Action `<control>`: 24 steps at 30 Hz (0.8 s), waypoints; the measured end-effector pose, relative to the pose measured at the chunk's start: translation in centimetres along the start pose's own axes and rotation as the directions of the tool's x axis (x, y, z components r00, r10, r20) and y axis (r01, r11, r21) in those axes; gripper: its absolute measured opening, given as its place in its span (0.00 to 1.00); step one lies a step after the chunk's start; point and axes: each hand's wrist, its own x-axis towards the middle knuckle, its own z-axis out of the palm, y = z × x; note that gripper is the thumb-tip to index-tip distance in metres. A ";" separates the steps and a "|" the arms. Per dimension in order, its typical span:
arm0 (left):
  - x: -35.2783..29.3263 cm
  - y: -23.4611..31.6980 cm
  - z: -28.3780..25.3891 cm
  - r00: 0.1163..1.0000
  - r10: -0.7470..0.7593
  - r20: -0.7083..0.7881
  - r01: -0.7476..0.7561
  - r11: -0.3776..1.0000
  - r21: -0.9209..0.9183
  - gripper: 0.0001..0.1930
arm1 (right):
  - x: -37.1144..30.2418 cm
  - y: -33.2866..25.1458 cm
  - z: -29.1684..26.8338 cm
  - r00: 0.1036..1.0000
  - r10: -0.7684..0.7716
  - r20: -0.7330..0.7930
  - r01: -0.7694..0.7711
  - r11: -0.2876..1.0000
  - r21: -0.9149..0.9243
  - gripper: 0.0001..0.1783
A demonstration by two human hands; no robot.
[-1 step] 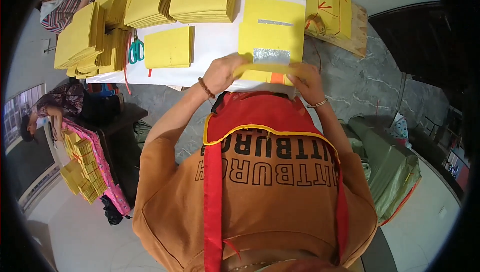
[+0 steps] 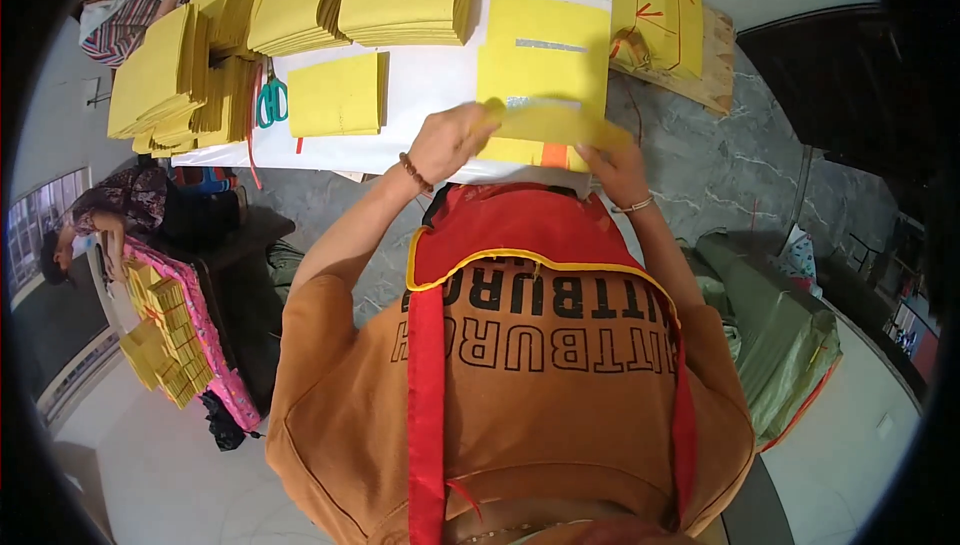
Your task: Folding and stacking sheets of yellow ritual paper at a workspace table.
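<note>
At the table's near edge, my left hand (image 2: pixel 447 143) and my right hand (image 2: pixel 612 163) are closed on opposite ends of a yellow paper sheet (image 2: pixel 540 123). The sheet is blurred and bowed up between them. Beneath it lies more yellow paper (image 2: pixel 545 73) with a thin silver strip (image 2: pixel 551 46). A silver patch (image 2: pixel 525 102) is mostly covered by the held sheet. An orange patch (image 2: pixel 554 155) shows below it, between my hands. My fingertips are partly hidden by the paper.
Stacks of folded yellow paper (image 2: pixel 402 0) fill the table's left and back. A small yellow stack (image 2: pixel 336 95) lies near green-handled scissors (image 2: pixel 272 103). Tied yellow bundles (image 2: pixel 668 20) sit on a wooden board (image 2: pixel 720 70) at right. Two other people are at the left.
The held yellow sheet has risen and moved away from me, covering more of the silver patch. Both hands have shifted only slightly.
</note>
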 end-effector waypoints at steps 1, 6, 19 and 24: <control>0.7 0.6 0.0 0.992 -0.121 -0.031 0.118 0.987 -0.105 0.14 | 0.4 0.1 0.3 0.975 0.222 0.003 -0.221 0.970 0.106 0.15; 2.8 -2.0 2.0 0.955 -0.277 -0.103 0.244 0.935 -0.256 0.16 | 3.1 -1.1 2.0 0.841 0.394 -0.370 -0.154 0.831 0.534 0.19; 3.9 0.7 0.6 0.876 -0.472 -0.100 0.405 0.832 -0.379 0.20 | 2.9 0.8 2.4 0.861 0.428 -0.277 -0.362 0.896 0.258 0.25; 4.0 2.5 1.3 0.921 0.367 -0.129 -0.264 0.834 0.485 0.30 | 3.1 0.2 2.3 0.852 0.447 -0.273 -0.378 0.885 0.271 0.25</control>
